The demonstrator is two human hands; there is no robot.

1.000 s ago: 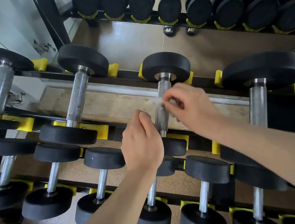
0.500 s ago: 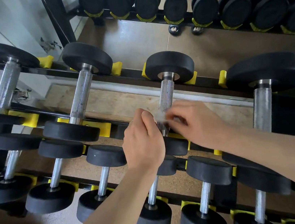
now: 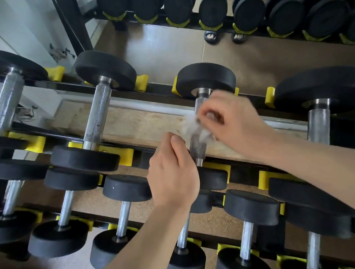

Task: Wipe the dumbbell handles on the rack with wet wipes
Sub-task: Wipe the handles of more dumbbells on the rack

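Note:
A black dumbbell with a knurled steel handle [image 3: 198, 148] lies on the top tier of the rack [image 3: 161, 91], in the middle of the view. A crumpled white wet wipe [image 3: 190, 126] is wrapped against the upper half of that handle. My right hand [image 3: 231, 120] pinches the wipe from the right, fingers curled round it. My left hand [image 3: 173, 176] sits at the lower left of the handle, its thumb and fingers curled by the wipe's lower edge; the fingertips are hidden, so its hold on the wipe is unclear.
More dumbbells lie left [image 3: 99, 118] and right [image 3: 320, 118] on the same tier, and smaller ones [image 3: 124, 217] on the lower tiers. Yellow cradles [image 3: 36, 142] hold their ends. A mirror behind reflects another rack [image 3: 245, 10].
My right hand has slid the wipe up the handle from near the lower end to the upper half. My left hand has stayed at the lower end.

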